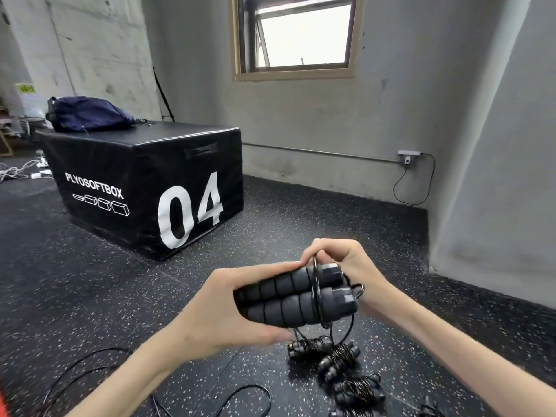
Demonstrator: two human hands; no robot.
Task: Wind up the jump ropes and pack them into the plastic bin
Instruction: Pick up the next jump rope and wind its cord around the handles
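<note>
Far left of my hands, loose black cord (pixel 90 374) trails over the speckled rubber floor (pixel 75 281), with open floor ahead of it up to the black plyo box (pixel 144 188), a navy bag (pixel 90 114) on top. My left hand (pixel 222 308) grips two foam jump rope handles (pixel 282 299) side by side. My right hand (pixel 346 266) pinches the cord looped around their capped ends. Just below my hands, wound jump ropes (pixel 340 362) lie bundled on the floor. The wall corner (pixel 481 206) closes in on the right. I see no bin.
</note>
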